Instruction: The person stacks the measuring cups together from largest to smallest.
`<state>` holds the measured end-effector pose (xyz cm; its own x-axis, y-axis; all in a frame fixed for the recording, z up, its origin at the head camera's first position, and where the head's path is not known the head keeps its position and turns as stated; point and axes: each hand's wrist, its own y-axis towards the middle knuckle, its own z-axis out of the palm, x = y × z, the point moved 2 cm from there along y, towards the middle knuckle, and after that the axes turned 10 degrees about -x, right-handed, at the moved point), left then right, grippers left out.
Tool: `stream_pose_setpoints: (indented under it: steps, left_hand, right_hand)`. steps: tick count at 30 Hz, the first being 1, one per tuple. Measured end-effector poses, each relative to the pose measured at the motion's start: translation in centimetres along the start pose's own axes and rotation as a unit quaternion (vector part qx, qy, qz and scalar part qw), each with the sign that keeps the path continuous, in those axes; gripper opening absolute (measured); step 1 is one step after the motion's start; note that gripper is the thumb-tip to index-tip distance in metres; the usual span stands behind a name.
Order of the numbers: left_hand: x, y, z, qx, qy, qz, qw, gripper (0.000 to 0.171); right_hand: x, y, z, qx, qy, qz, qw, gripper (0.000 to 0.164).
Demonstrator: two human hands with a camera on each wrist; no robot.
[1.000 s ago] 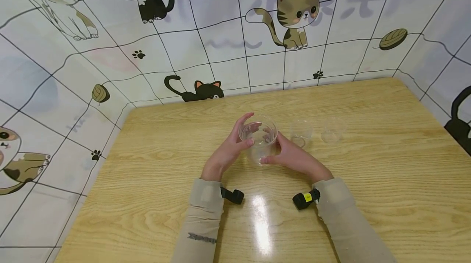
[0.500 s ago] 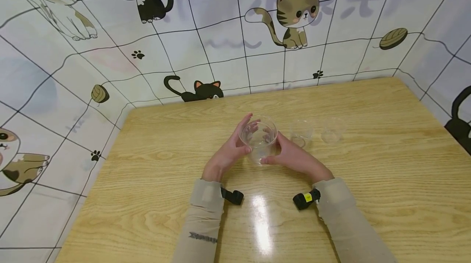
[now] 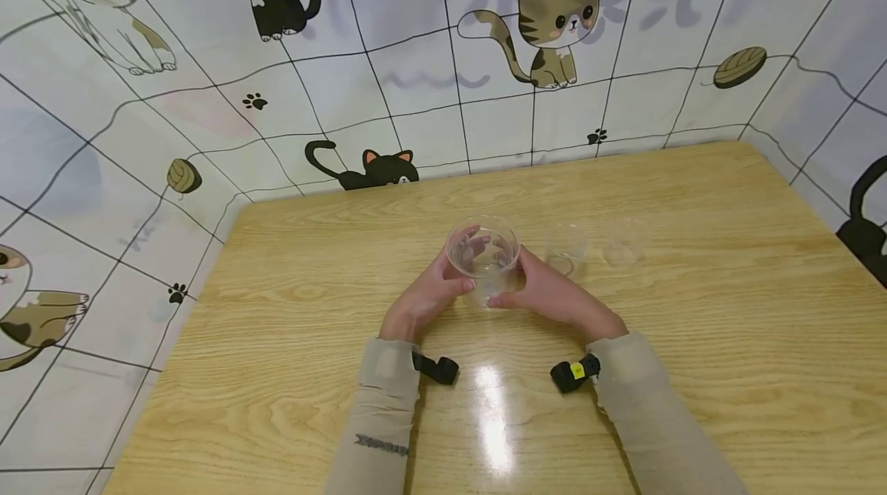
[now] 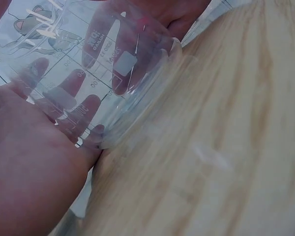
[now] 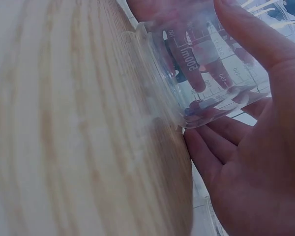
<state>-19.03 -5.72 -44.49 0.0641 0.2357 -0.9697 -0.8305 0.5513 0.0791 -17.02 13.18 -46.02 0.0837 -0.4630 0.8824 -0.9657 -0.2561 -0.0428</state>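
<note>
A clear graduated beaker (image 3: 484, 268) stands upright between my two hands near the middle of the table. My left hand (image 3: 431, 291) grips its left side, thumb at the front and fingers round the back. From the right, my right hand (image 3: 557, 296) holds the lower wall, with its thumb low at the front. In the right wrist view, white markings including "500ml" show on the beaker (image 5: 201, 64). Its base is at the wooden surface; whether it fully rests there is hard to tell. Through the glass in the left wrist view, fingers show behind the beaker (image 4: 101, 69).
Two smaller clear vessels, one (image 3: 567, 245) just beyond my right hand and another (image 3: 624, 245) farther right, stand on the wooden table (image 3: 291, 372). A cat-patterned wall covering (image 3: 430, 110) borders the table's back and sides.
The left thumb has slid slightly down the beaker's front, and the left fingers have lowered a little behind its rim. My right hand keeps its hold.
</note>
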Motion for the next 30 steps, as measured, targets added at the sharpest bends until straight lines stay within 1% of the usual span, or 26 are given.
stream_pose_setpoints:
  steps: [4, 8, 11, 16, 20, 25, 28, 30]
  left_hand:
    - [0.2, 0.0, -0.2, -0.003, -0.01, -0.002, 0.9999, 0.09]
    - [0.5, 0.1, -0.4, -0.011, -0.007, -0.005, 0.9999, 0.088]
    - [1.1, 0.2, -0.8, -0.019, 0.003, -0.004, 0.9998, 0.088]
    - [2.0, 0.4, -1.2, -0.021, 0.008, 0.001, 0.9998, 0.088]
    - [1.9, 0.5, -1.1, -0.014, -0.005, 0.001, 0.9999, 0.089]
    - [1.6, 0.4, -1.0, -0.006, -0.017, -0.004, 0.9998, 0.092]
    - [1.2, 0.2, -0.8, -0.004, -0.015, -0.005, 0.9999, 0.092]
    - [0.9, 0.2, -0.6, -0.002, -0.011, -0.003, 0.9999, 0.09]
  right_hand:
    - [0.2, 0.0, 0.0, 0.0, -0.006, 0.003, 1.0, 0.099]
    - [0.7, -0.1, 0.0, 0.003, -0.019, 0.006, 1.0, 0.099]
    - [0.9, -0.1, -0.1, 0.003, -0.039, 0.006, 0.999, 0.1]
    - [1.3, -0.1, -0.3, 0.005, -0.065, -0.007, 0.998, 0.098]
    - [2.0, -0.2, -0.8, 0.011, -0.093, -0.009, 0.996, 0.09]
    - [3.3, -0.7, -1.9, 0.023, -0.133, -0.018, 0.991, 0.076]
    - [4.3, -1.1, -2.6, 0.02, -0.148, -0.027, 0.988, 0.073]
    - [4.9, -1.3, -3.1, 0.011, -0.154, -0.025, 0.988, 0.076]
